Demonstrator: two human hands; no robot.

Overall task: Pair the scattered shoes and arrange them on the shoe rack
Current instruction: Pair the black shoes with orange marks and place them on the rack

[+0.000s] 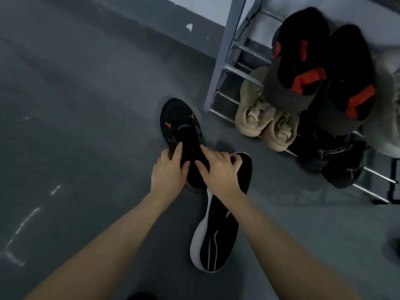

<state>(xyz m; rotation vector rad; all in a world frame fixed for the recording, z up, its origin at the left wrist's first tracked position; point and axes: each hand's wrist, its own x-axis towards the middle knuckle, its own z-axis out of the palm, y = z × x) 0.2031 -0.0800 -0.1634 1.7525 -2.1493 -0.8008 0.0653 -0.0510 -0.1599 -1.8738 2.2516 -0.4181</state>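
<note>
A black sneaker with small orange marks (180, 124) lies on the grey floor, toe pointing away. My left hand (168, 169) grips its heel end from the left. My right hand (218, 169) rests across this sneaker and the heel of a second black shoe with a white sole and yellow lines (218, 230), which lies toward me. The metal shoe rack (227, 53) stands at the right. On it sit a black and red pair (320, 68) on the upper tier, a beige pair (264, 120) below, and dark shoes (339, 161) at the lower right.
Bare grey floor (75, 105) with white scuff marks spreads to the left. A pale wall base runs along the top behind the rack. A pale fuzzy item (389, 83) sits at the right edge by the rack.
</note>
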